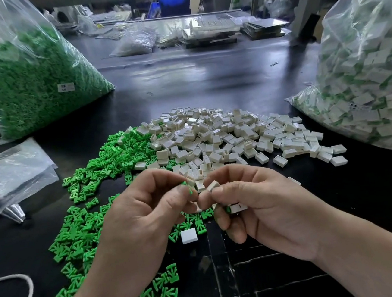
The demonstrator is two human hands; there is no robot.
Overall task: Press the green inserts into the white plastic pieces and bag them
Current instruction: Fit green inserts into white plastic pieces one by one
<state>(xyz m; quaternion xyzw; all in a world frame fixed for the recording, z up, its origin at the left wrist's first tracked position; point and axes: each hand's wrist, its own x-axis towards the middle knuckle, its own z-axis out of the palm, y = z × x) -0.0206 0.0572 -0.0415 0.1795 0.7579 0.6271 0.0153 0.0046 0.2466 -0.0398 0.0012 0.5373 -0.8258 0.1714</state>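
The pressing step is in hand: the left hand (148, 209) pinches a green insert (186, 187) against a white piece (212, 185) clamped by the right hand (255, 197), above the surface (230, 72). Next, seating it likely needs alignment, then firm thumb pressure.

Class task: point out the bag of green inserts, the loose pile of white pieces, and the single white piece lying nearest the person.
Bag of green inserts (32, 78), head view, front face.
Pile of white pieces (225, 135), head view, pile's middle.
Single white piece (189, 235), head view, top face.
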